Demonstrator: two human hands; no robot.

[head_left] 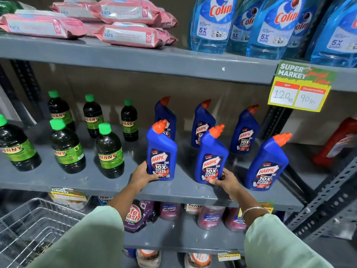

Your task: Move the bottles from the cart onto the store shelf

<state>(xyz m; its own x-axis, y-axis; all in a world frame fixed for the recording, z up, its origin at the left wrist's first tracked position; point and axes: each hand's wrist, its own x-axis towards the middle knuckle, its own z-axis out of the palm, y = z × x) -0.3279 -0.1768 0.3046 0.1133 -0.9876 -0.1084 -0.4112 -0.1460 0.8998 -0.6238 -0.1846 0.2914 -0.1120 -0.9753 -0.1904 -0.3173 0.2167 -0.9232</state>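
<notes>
left hand [144, 174] grips blue bottle [161, 151] on shelf [96, 180] | right hand [227, 180] grips second blue bottle [210, 157] beside it | wire cart [29, 225] lower left, contents unclear

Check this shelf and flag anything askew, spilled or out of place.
No spills or damage show. One oddity: a red bottle at the far right of the middle shelf leans tilted instead of standing. The blue Harpic bottles and green-capped Sunny bottles stand upright.
</notes>
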